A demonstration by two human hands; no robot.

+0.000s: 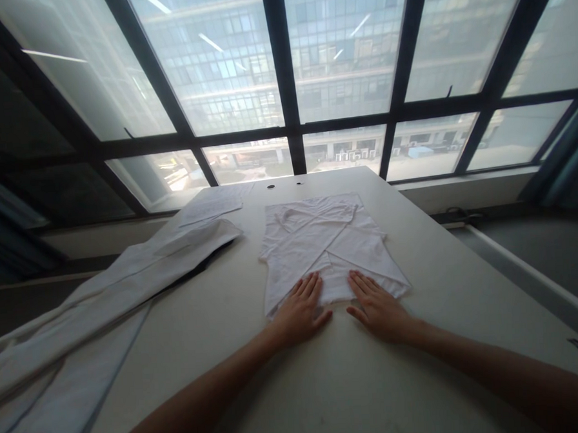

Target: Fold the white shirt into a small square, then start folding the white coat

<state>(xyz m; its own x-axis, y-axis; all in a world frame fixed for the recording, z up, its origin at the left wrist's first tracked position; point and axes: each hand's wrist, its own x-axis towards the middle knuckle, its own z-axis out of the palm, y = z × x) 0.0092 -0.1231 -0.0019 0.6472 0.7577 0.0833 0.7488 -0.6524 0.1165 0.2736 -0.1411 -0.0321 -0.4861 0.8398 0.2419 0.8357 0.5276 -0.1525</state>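
Observation:
A white shirt [295, 255] lies spread on the white table [417, 261], with parts of it folded over in crossing diagonal layers. My left hand [301, 313] rests flat on the near left part of its lower edge, fingers stretched out. On the near right part, my right hand [376, 305] lies flat too, fingers pointing up and to the left. Between the two hands a short stretch of the shirt's near edge shows. Neither hand grips the cloth.
Along the table's left side runs a long pile of white cloth [127, 276]. A thin white sheet [215, 204] lies at the far left. Round holes [270, 186] sit near the far edge. Beyond are dark-framed windows [286, 81] and a blue curtain [564, 157].

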